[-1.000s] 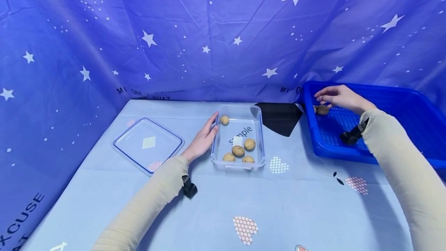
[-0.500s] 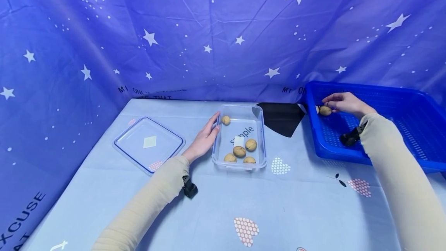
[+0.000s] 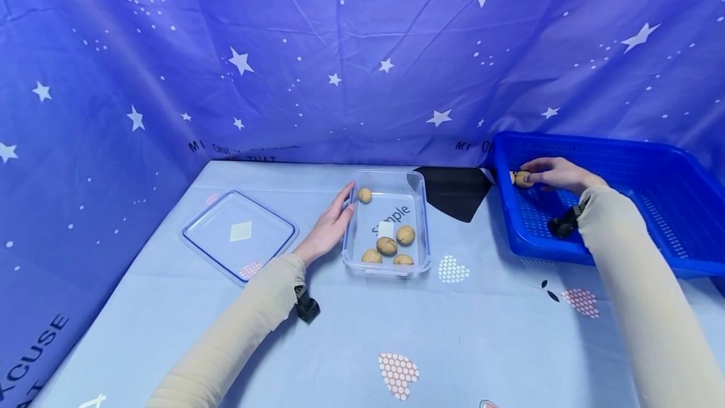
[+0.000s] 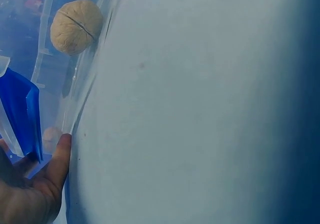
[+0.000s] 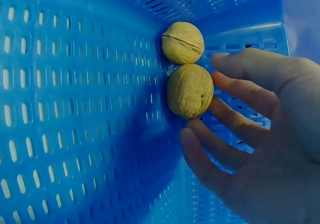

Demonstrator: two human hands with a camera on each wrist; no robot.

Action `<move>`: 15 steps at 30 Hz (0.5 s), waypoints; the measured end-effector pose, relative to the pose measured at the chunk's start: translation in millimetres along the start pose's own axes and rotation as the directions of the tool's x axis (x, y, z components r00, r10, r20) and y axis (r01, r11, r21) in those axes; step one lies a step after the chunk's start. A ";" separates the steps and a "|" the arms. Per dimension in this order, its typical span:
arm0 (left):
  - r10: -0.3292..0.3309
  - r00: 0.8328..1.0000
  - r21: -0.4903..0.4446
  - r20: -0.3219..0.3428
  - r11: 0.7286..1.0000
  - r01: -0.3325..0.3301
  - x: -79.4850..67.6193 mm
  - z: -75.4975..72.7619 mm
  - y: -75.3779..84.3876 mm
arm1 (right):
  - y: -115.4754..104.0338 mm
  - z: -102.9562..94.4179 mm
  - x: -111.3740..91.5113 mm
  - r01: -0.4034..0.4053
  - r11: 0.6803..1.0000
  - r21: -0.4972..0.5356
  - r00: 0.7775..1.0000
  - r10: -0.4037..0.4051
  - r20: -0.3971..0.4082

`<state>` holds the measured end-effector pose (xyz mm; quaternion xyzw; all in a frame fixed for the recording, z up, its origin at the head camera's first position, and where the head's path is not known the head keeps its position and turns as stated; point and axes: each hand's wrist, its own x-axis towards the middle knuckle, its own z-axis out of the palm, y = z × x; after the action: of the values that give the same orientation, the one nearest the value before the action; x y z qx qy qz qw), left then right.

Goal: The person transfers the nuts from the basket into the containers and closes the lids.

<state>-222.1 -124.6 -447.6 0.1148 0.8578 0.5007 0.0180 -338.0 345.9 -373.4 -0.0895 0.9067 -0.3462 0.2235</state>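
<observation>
My left hand [image 3: 328, 228] rests along the left side of a clear plastic food container [image 3: 385, 267], fingers fairly straight against its wall. Inside the container lie several walnuts [image 3: 387, 245]. At the right, my right hand [image 3: 557, 174] reaches down into a blue plastic basket [image 3: 540, 247]. Two walnuts touch each other by the basket's wall: a nearer walnut [image 5: 190, 91] and a farther walnut [image 5: 182, 43]. In the right wrist view the fingers and thumb are spread loosely beside the nearer one, fingertips right at its edge.
A clear lid with a blue seal [image 3: 218, 226] lies flat left of the container. A black patch [image 3: 459, 192] shows between container and basket. Behind the table hangs a blue starry cloth [image 3: 294, 68]. The light-blue tablecloth [image 3: 317, 357] has printed hearts.
My right hand has lowered in the basket and come in against the nearer walnut, which has shifted slightly. The left hand stays at the container.
</observation>
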 end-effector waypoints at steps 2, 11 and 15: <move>0.003 1.000 0.000 0.001 1.000 -0.003 -0.1 0.2 0.3 | -0.3 -0.3 -0.1 -0.014 1.000 0.006 1.000 0.014 0.015; 0.003 1.000 0.026 0.009 1.000 -0.003 0.7 -1.5 0.1 | 1.6 -0.4 -0.8 -0.002 1.000 0.010 0.999 0.001 0.034; 0.005 1.000 0.034 0.010 0.999 -0.006 1.7 -1.9 0.6 | 2.8 -0.2 0.9 0.006 1.000 -0.017 0.997 -0.005 0.072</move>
<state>-224.0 -125.6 -446.0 0.1199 0.8658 0.4855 0.0189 -338.9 347.9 -375.4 -0.1060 0.9008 -0.3358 0.2541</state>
